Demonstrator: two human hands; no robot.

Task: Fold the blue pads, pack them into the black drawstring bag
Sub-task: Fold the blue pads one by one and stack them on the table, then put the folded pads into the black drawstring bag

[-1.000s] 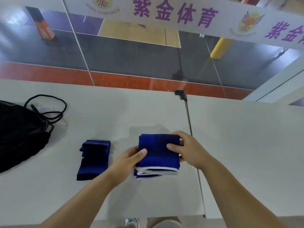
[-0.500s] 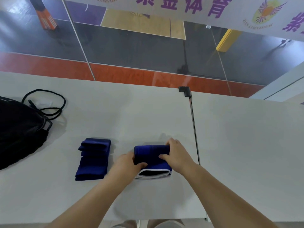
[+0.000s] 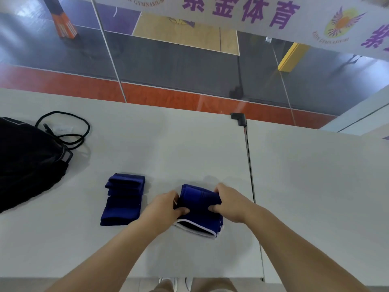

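Seen from the head camera, two bare hands close on a folded blue pad [image 3: 200, 204] lying low and just right of centre in the frame on a pale grey counter [image 3: 168, 144]. The left hand [image 3: 163, 207] has its grip closed on the pad's left edge, thumb on top; the right hand [image 3: 230, 202] has its grip closed on the right edge, thumb pressed on the top layer and fingers curled over the far corner. A white-trimmed opening with a dark inside shows at the pad's near edge. Just to the left, apart from the hands, a second folded blue pad [image 3: 123, 199] lies flat on the counter. At the left edge of the frame a black drawstring bag [image 3: 27, 161] rests on the counter, well apart from both pads, its black cord [image 3: 69, 127] looped loosely beside it. A dark seam [image 3: 249, 165] divides the counter just right of the hands. Beyond the far edge, in the upper frame, a sports court floor shows in red, grey and purple, with a white banner [image 3: 242, 11] bearing purple characters across the top.
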